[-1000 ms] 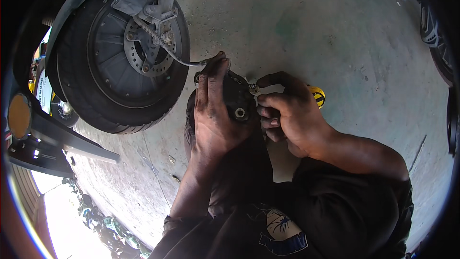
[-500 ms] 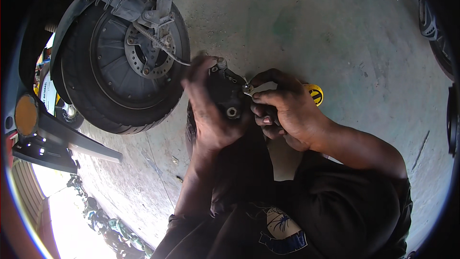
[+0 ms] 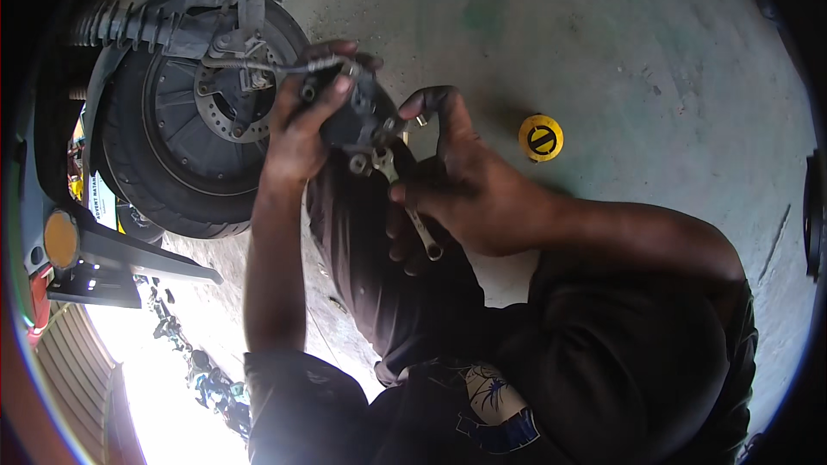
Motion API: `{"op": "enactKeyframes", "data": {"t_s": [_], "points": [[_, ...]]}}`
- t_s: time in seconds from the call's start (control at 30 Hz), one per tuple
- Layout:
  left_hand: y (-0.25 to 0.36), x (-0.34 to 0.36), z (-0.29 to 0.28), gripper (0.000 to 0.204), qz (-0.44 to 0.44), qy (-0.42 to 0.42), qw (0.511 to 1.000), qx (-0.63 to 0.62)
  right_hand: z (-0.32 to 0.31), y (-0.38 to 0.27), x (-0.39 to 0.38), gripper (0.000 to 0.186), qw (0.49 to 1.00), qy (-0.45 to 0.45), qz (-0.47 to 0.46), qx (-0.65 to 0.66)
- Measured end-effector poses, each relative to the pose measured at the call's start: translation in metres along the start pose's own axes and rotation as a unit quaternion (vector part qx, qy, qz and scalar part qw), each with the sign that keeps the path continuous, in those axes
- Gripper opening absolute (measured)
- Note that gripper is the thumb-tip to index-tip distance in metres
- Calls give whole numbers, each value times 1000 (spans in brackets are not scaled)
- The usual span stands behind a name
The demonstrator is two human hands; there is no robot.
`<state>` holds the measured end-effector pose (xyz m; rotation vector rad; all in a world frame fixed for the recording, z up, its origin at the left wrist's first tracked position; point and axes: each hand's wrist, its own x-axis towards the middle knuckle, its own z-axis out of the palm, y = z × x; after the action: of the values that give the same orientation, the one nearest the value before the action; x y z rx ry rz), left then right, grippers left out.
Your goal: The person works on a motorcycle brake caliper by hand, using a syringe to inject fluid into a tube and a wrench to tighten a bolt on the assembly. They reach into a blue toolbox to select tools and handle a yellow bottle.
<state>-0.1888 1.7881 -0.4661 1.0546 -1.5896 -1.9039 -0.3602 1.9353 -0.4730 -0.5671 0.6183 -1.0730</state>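
- Gripping a dark, blocky metal part with bolt holes (image 3: 349, 125): left hand (image 3: 297, 138), thumb across the near face, fingers behind; grip closed around it, slightly blurred
- Part is held up off the floor, above the person's thigh in dark brown trousers (image 3: 349, 237), between the wheel and the right hand
- Grey ribbed hose (image 3: 258, 65) runs from the wheel side to the upper edge of the part
- Right hand (image 3: 487, 189) has a slim silver metal wrench (image 3: 421, 226) between thumb and curled fingers; grip closed on the handle, index finger raised apart
- Wrench tilted, open end up by the part's lower edge, ring end down toward the trousers; cannot tell whether the open end sits on a bolt
- Small shiny metal piece (image 3: 421, 120) right by the raised index fingertip; contact unclear
- Black-tyred wheel (image 3: 185, 211) at left, with a perforated grey brake disc (image 3: 211, 109) at its hub; grey coil-spring shock absorber (image 3: 121, 27) above
- Round yellow object with black markings (image 3: 541, 138) on the grey-green concrete floor (image 3: 637, 168), beyond the right wrist, well apart from the wrench
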Motion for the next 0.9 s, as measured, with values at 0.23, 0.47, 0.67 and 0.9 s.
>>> {"op": "enactKeyframes", "data": {"t_s": [0.23, 0.47, 0.67, 0.9], "points": [[-56, 34, -50, 43, 49, -35, 973, 224, -31, 62, 16, 31, 960, -47, 58, -271], [-94, 4, -94, 65, -66, 62, 975, 204, -114, 189, 6, 56, 751, -67, 46, -655], [-124, -33, -89, 105, 60, 138, 900, 409, -72, 124, 12, 46, 667, -173, 182, -702], [-175, -128, -36, 96, -168, 63, 805, 566, -87, 124, -3, 66, 623, -567, 489, -227]]}}
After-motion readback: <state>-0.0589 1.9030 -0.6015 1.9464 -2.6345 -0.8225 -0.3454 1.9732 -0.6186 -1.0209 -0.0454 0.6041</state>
